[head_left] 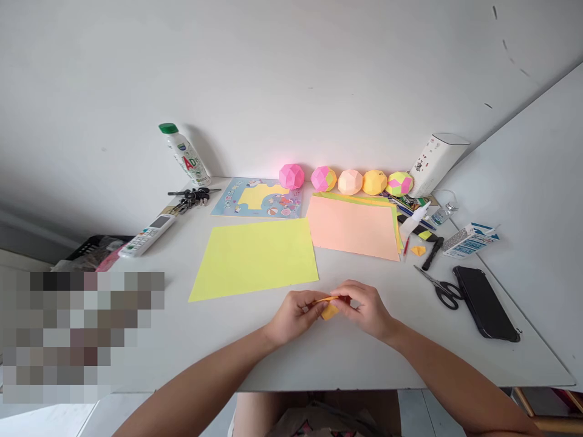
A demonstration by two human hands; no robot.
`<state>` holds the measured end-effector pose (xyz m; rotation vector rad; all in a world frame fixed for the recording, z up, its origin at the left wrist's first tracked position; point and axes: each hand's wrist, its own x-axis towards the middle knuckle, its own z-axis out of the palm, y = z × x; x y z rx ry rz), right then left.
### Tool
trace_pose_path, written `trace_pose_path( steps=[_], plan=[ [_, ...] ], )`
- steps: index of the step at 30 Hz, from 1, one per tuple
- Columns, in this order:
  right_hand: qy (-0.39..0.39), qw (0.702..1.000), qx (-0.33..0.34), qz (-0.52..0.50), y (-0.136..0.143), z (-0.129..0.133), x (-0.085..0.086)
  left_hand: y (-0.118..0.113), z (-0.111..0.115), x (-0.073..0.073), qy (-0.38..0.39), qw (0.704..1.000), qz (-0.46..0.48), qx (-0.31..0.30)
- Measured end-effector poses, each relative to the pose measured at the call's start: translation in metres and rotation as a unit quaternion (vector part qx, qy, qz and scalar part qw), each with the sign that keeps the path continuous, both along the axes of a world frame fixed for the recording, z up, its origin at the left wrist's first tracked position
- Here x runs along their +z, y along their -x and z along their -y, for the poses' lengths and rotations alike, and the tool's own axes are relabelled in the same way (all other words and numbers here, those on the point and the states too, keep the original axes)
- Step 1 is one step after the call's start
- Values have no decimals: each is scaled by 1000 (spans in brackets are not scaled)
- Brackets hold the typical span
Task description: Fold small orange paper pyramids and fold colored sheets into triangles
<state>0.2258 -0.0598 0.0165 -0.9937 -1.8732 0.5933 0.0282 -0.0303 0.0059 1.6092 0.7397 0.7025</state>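
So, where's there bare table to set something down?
Bare tabletop shows between the remote control and the lime-yellow paper sheet, and between your right hand and the scissors. The back right is crowded, around the glue bottle and the drink carton.

Scissors (441, 287) left of phone (486, 303)

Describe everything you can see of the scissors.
The scissors have grey, metal-looking blades and black loop handles. They lie on the white table, untouched, to the right of the right hand, tips pointing away and leftward. The handles sit against or just beside the black phone; I can't tell which, nor whether the blades are parted.
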Motion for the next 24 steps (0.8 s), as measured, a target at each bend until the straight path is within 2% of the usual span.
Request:
trace_pose_path(
  steps=[3, 8, 12, 16, 20, 24],
  plan=[
    [23, 1000, -5, -2, 0, 0, 3, 0, 0, -1, 18, 1000, -7, -11],
    [123, 992, -4, 14, 0, 0, 8, -1, 1, 0, 53, 998, -13, -20],
    [150, 988, 16, 30, 1, 2, 10, -2, 1, 3, 64, 998, -9, -5],
    [187, 982, 19, 4, 2, 3, 11, -1, -3, 9, 83, 996, 6, 10],
    [234, 971, 22, -36, 2, 3, 11, 1, -5, 14, 144, 989, 17, -13],
    [234, 971, 30, -42, 1, 3, 9, -2, -1, 14, 218, 974, 38, -39]
  ],
)
